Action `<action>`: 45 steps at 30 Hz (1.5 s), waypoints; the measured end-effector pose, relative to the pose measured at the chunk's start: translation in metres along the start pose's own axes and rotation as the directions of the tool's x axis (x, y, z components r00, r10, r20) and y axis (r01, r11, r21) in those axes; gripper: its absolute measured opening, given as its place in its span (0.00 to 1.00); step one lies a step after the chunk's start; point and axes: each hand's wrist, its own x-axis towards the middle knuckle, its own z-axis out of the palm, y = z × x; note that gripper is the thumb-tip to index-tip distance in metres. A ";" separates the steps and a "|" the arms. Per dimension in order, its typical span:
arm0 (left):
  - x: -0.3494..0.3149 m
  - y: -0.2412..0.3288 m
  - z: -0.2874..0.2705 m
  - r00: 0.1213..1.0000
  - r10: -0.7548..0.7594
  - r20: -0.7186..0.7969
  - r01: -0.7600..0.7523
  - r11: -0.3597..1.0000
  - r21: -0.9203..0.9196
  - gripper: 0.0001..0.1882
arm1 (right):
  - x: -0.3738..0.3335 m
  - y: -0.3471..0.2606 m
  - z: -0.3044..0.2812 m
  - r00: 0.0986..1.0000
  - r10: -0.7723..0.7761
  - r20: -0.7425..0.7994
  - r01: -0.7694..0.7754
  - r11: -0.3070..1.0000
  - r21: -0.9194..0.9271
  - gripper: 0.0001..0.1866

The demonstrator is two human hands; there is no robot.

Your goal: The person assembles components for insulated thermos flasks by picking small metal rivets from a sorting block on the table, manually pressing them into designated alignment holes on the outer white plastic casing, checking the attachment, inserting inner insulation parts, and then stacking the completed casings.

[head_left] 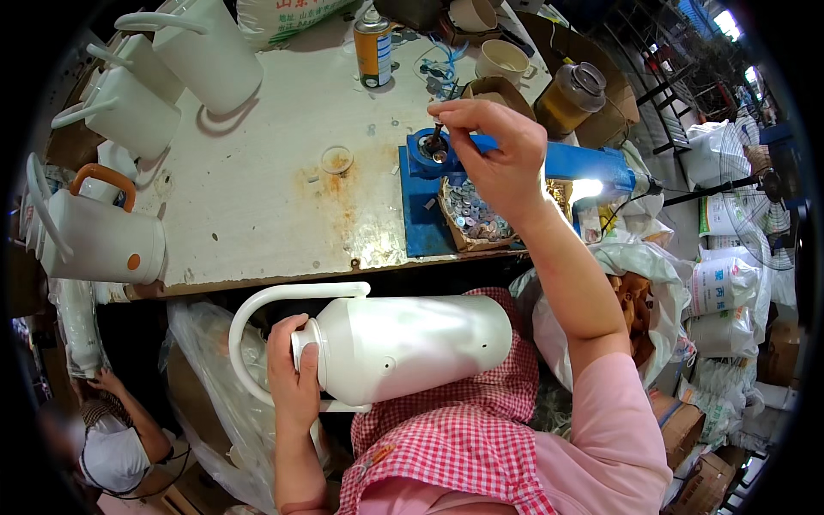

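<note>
A white plastic jug casing [429, 343] lies sideways across my lap, its curved handle arching past the neck on the left. My left hand [294, 369] is closed around the neck, with the thumb over its collar. Up at the table, my right hand [502, 146] pinches its fingertips together over the round head of a blue bench machine [566, 165]. A thin dark pin stands just below those fingertips; whatever they hold is too small to make out. Beside the machine's base, a cardboard box [470, 244] contains small metal discs.
Several white jugs [223, 73] stand at the table's left, one with an orange handle [103, 175]. A spray can [373, 47] and a jar [571, 99] are farther back. At right hangs a bag of brown parts [633, 313]. Another person [116, 451] works at lower left.
</note>
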 end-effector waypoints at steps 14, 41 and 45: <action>0.007 0.004 0.000 0.999 -0.033 -0.027 0.032 0.998 -0.061 0.15 | 0.011 0.009 -0.006 0.873 -0.468 0.141 0.483 0.782 -0.395 0.08; -0.013 0.002 -0.081 0.927 -0.110 -0.359 0.050 0.984 -0.172 0.15 | -0.073 -0.056 -0.036 0.954 0.300 -0.029 -0.298 0.953 0.050 0.03; -0.007 0.006 -0.123 0.865 -0.106 -0.490 0.064 0.993 -0.101 0.18 | -0.112 -0.090 -0.003 0.641 0.609 0.468 -0.739 0.654 0.161 0.21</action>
